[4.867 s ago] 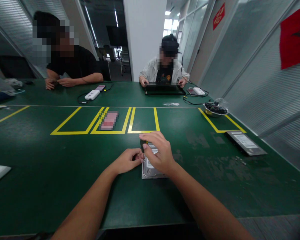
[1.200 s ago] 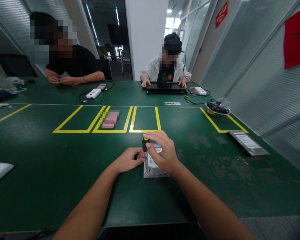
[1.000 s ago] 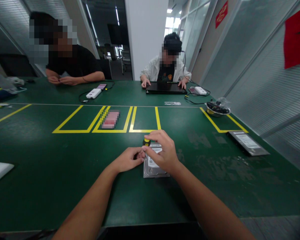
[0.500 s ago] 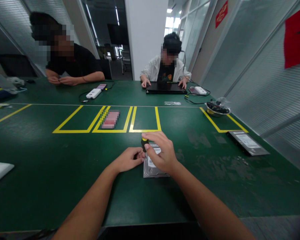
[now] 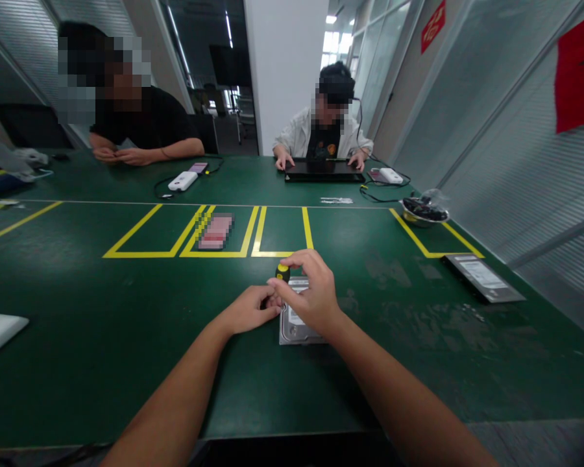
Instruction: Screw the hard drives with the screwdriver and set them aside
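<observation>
A silver hard drive [image 5: 296, 332] with a white label lies flat on the green table, partly covered by my right hand. My right hand [image 5: 314, 292] grips the black and yellow handle of a screwdriver [image 5: 283, 272] between thumb and fingers, above the drive's left edge. The screwdriver's tip is hidden. At the drive's left edge is my left hand [image 5: 253, 309], its fingers curled together close to the screwdriver; what they pinch, if anything, is too small to make out.
A second drive [image 5: 484, 275] lies at the right, with small screws [image 5: 474, 312] beside it. Behind it stands a bowl of dark parts [image 5: 424, 211]. A pink phone [image 5: 216, 231] rests between yellow tape lines. Two people sit across the table, one with hands on a black panel [image 5: 324, 170].
My right hand's fingers have shifted round the screwdriver handle, and more of its yellow and black top shows. My left hand has hardly moved.
</observation>
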Available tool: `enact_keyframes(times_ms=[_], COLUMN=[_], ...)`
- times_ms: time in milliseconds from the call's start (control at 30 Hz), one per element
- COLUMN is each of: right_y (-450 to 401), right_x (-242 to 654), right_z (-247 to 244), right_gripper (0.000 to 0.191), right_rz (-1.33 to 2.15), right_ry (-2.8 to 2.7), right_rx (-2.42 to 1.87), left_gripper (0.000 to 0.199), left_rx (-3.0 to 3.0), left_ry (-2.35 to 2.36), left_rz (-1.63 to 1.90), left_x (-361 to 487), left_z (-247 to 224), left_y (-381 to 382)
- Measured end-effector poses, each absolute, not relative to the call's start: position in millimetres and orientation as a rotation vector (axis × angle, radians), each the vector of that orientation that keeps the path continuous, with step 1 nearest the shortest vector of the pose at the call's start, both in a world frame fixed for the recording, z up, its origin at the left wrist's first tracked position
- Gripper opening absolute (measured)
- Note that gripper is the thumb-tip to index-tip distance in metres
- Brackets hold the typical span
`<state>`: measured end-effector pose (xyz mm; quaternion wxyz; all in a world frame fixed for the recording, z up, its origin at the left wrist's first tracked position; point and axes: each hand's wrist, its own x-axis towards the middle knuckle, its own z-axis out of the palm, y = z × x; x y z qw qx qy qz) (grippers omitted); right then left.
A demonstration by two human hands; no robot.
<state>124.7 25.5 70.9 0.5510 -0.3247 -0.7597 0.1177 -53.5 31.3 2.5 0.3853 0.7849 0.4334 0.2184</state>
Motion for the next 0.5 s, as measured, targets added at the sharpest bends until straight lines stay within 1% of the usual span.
enact_keyframes(times_ms=[300, 500], right_y=[22, 21], right_x=[117, 112], right_z=[68, 67], right_gripper=[0.027, 0.027], right_rz=[0.281, 0.288], right_ry=[-1.683, -1.68], right_rx=[-1.004, -1.013], left_gripper=[0.011, 0.011], left_rx=[1.972, 1.956], left_ry=[1.062, 1.097], left_rz=[0.548, 0.551], left_x=[-54, -53], left_z=[1, 1], left_y=[32, 32])
